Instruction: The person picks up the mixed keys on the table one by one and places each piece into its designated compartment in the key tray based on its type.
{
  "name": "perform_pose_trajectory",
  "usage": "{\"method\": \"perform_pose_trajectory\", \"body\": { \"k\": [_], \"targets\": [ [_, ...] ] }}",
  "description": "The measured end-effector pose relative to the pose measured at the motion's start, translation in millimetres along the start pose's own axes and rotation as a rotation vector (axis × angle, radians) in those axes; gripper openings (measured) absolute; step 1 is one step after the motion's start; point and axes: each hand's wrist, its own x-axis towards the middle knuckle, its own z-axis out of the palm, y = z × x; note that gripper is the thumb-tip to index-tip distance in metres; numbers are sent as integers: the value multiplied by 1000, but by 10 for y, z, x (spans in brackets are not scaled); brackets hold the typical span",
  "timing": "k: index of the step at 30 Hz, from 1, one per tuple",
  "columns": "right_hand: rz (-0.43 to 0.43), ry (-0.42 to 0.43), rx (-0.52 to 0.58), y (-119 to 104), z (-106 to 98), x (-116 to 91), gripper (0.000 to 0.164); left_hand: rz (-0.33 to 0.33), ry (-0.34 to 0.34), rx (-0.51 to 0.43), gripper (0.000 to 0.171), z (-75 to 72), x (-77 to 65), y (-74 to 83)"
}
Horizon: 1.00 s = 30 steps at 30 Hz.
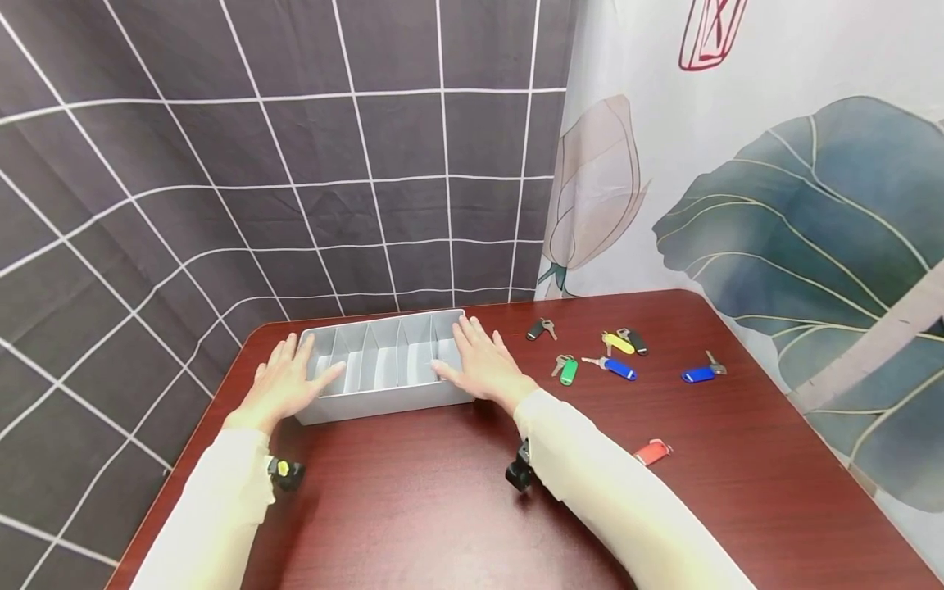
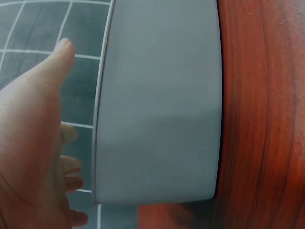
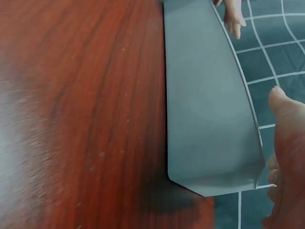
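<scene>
While the spread left hand point(image 1: 283, 385) and right hand point(image 1: 483, 365), gripping nothing, partly cover the ends of the grey tray point(image 1: 391, 401) on the far left of the table point(image 1: 398, 492), keys point(image 1: 593, 360) with coloured tags point(image 1: 619, 369) lie to the right. The head view shows compartments point(image 1: 387, 367); the wrist views show the smooth near wall point(image 2: 159, 100) up close, thumbs point(image 2: 55, 64) apart from it.

in the head view, the left hand point(image 1: 283, 385) and right hand point(image 1: 484, 366) hide parts of the ends of the tray point(image 1: 391, 403). the 2 sleeves point(image 1: 627, 500) and the table point(image 1: 406, 508) run off the bottom, the red mark point(image 1: 712, 41) off the top. details on the 7 tags point(image 1: 619, 369) are too small to tell. in the 2 wrist views, the tray's inside is hidden and its far end cut off; a side edge crops the near hand.
</scene>
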Motion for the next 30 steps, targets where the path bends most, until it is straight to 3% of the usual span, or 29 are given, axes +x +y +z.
{"method": "perform_pose_trajectory", "body": {
  "k": [10,18,30],
  "targets": [
    [91,-88,-46,-36,95,163,98,-75,-79,-20,107,179,52,-36],
    [108,-61,-81,-79,70,180,101,-57,-10,-13,108,182,80,-32],
    [131,-79,-91,-52,82,130,103,-33,-11,0,107,249,98,-23]
  ]
}}
